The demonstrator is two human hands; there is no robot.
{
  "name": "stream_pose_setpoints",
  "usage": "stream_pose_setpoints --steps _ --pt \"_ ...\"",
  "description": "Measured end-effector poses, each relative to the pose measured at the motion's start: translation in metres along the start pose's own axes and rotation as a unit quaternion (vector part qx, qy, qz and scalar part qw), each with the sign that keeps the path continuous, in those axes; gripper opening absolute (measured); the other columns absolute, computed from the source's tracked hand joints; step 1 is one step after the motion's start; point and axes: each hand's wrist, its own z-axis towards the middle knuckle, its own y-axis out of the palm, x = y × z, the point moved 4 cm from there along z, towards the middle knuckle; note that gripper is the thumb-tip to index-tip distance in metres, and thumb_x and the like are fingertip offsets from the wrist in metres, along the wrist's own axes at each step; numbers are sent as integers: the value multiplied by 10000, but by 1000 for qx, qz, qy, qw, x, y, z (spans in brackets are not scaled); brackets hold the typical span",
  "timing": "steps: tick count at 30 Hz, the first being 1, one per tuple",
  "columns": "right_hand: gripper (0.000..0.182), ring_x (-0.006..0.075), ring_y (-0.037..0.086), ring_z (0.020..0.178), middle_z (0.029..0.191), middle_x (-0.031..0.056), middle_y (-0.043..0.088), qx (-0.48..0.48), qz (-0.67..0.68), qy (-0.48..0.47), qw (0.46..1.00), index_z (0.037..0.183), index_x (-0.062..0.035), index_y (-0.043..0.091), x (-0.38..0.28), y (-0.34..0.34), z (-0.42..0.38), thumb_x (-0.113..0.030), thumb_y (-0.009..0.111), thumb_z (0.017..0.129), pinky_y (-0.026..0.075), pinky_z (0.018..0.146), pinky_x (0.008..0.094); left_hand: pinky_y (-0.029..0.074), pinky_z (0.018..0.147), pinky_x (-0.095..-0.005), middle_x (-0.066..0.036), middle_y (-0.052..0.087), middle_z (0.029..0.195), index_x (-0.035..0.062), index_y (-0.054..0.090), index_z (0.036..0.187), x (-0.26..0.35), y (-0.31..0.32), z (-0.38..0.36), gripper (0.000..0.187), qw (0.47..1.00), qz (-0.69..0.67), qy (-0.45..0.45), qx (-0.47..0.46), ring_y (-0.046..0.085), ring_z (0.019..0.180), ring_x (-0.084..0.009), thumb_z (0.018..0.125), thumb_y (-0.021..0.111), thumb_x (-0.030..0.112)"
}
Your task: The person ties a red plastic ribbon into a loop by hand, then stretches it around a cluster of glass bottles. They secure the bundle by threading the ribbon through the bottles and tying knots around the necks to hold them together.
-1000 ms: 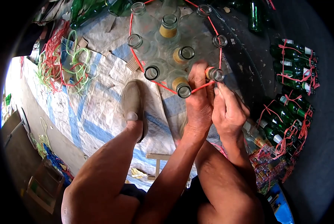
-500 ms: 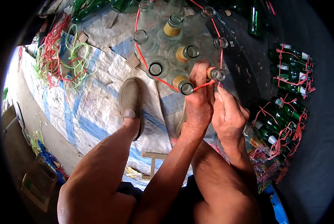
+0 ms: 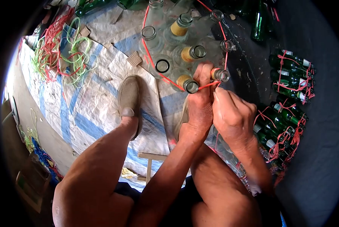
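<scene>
A group of clear glass bottles (image 3: 152, 41) stands upright before me, several with yellow neck labels. Red plastic string (image 3: 149, 56) runs around the outside of their necks. My left hand (image 3: 200, 94) is closed on this string at the near side of the group, between two bottle necks; part of its grip is hidden. Just to the right, my right hand (image 3: 235, 113) is closed, thumb and finger pinching the string close to the nearest right bottle (image 3: 219, 74).
Tangled red and green string (image 3: 59, 56) lies at the left on a white and blue woven sheet (image 3: 97, 90). Green bottles (image 3: 294, 75) tied in bundles lie at the right. More green bottles (image 3: 258, 22) are at the back. A small wooden stool (image 3: 152, 156) shows between my legs.
My right hand has turned and shifted slightly down, its forearm swinging out to the right. My left hand keeps its place by the string. The whole view has shifted a little.
</scene>
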Motion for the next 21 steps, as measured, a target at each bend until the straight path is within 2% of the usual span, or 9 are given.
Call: stream_pose_setpoints --steps 4,7,9,12,14,16,17,20,21 --pt "145 313 646 607 711 118 580 -119 -48 -55 990 842 -39 551 -8 -13 24 1 686 806 499 510 410 508 779 -358 -115 590 989 0 596 1200 10 -6 2 340 1000 7 11 -4 597 905 -296 870 640 -72" --pt "161 234 644 596 685 58 549 -150 -109 -167 968 798 -77 522 -14 -15 44 -68 680 769 491 486 363 523 881 -379 -172 634 1128 26 596 1269 8 -6 -1 394 999 36 -18 -31 628 1035 -388 882 660 -14" --pt "139 190 663 616 704 36 578 -186 -154 -235 942 803 -77 555 -16 -11 50 -90 684 755 503 487 338 495 809 -359 -145 555 1007 7 591 1153 7 -3 -1 284 999 43 -11 -21 579 952 -330 878 645 -33" --pt "110 186 681 632 739 51 619 -192 -159 -310 918 813 -65 589 -18 -9 62 -97 676 755 510 493 336 499 839 -353 -152 542 1088 28 596 1158 -1 -2 2 300 998 47 6 -41 569 1032 -332 868 670 12" --pt "95 190 701 648 753 56 651 -247 -153 -341 894 828 -50 622 -20 -12 74 -100 672 765 518 503 347 538 875 -402 -181 608 1293 86 629 1287 6 -7 -5 484 998 44 -1 -55 616 1151 -400 830 788 99" --pt "91 200 711 656 740 55 655 -252 -157 -367 882 824 -46 623 -18 -9 84 -101 674 772 520 507 357 555 824 -423 -173 684 1110 61 636 1266 -9 -6 -25 481 995 60 -25 -73 666 1016 -410 822 810 122" --pt "77 251 720 683 730 74 665 -256 -140 -364 885 813 -51 634 -17 -11 89 -98 684 777 528 534 381 557 811 -428 -173 695 1041 54 635 1261 -16 -3 -27 468 997 35 -18 -61 676 974 -417 830 805 122" --pt "86 297 716 714 757 97 689 -324 -117 -303 889 843 -74 673 -5 -11 104 -107 705 771 541 587 400 557 765 -434 -174 677 823 5 614 1237 -24 -1 -29 359 997 39 -45 -57 683 847 -448 899 722 59" --pt "69 337 697 734 746 109 689 -322 -83 -272 903 840 -86 704 0 -11 108 -110 712 776 541 635 430 553 770 -429 -186 678 865 0 609 1238 -17 -2 -25 333 997 31 -60 -47 680 873 -450 917 692 34"
